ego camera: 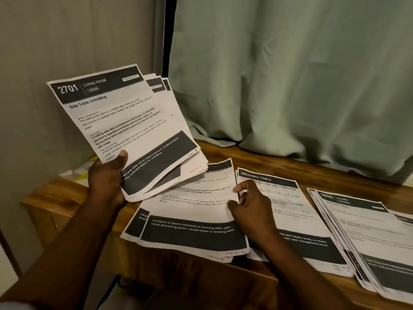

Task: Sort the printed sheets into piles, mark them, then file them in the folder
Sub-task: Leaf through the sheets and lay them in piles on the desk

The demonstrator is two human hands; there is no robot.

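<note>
Uppermost, "2701 LIVING ROOM" sheet (116,117)

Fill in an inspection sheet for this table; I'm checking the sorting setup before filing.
Surface: brown wooden table.
Job's things: fan of printed white sheets with black bands, held up; left pile, middle pile, right pile of like sheets on the table; no folder seen.
Clutter: blurred pale items at the table's left corner.
Grips: left hand grips the fan; right hand pinches the left pile's top sheet.
Cables: nothing seen.
Surroundings: pale green curtain; grey wall.
</note>
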